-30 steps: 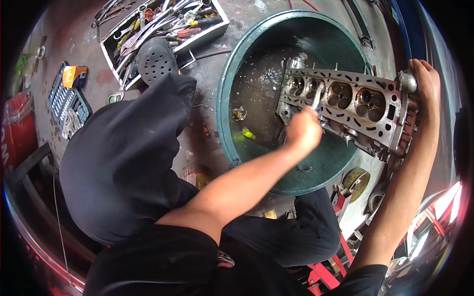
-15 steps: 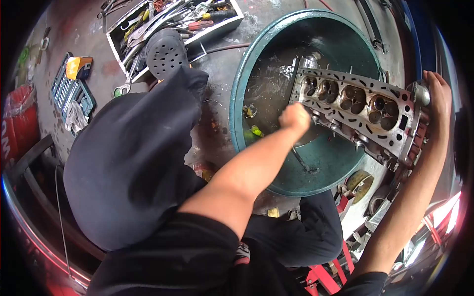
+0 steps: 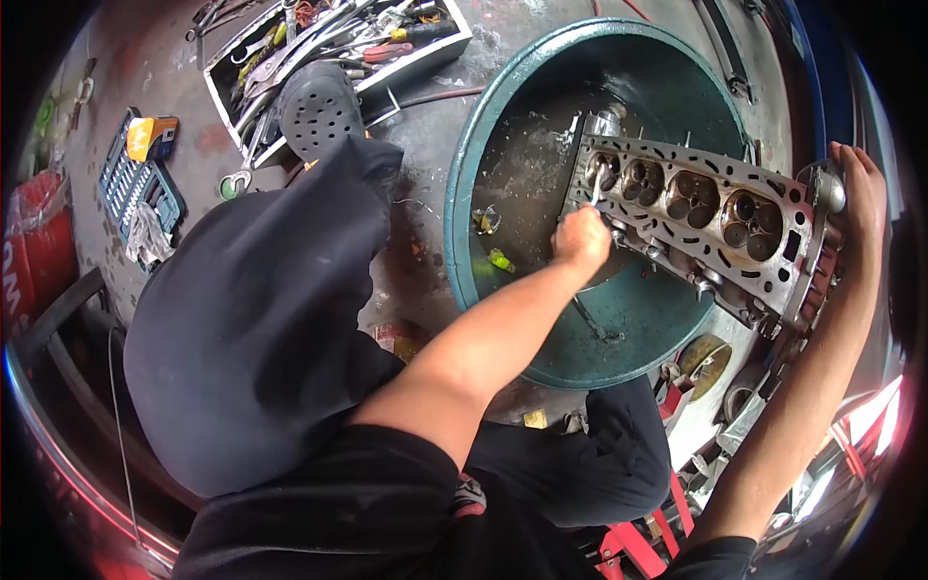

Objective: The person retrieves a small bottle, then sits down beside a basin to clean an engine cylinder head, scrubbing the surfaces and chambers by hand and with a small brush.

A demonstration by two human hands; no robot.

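A metal cylinder head [image 3: 665, 193] lies tilted across a large green tub [image 3: 462, 184], its combustion chambers facing up. My left hand [image 3: 582, 237] is closed around a slim, pale-handled tool [image 3: 599, 186] that looks like a small brush. The tool's tip reaches into the leftmost chamber; its working end is too small to make out. At the far end of the cylinder head, my right hand [image 3: 860, 184] grips beside a round metal fitting [image 3: 827, 187]. Part of that grip is hidden behind the hand.
Dark liquid and a yellow-green scrap [image 3: 501, 260] lie in the tub. Beyond my leg stands a toolbox [image 3: 454, 46] full of hand tools. A socket set [image 3: 121, 188] with a glove [image 3: 148, 232] is on the floor at left. Red metal parts [image 3: 633, 551] stand below.
The pale tool in my left hand now shows, tipped up into the leftmost chamber, as that hand has turned slightly. My right hand stays at the cylinder head's end.
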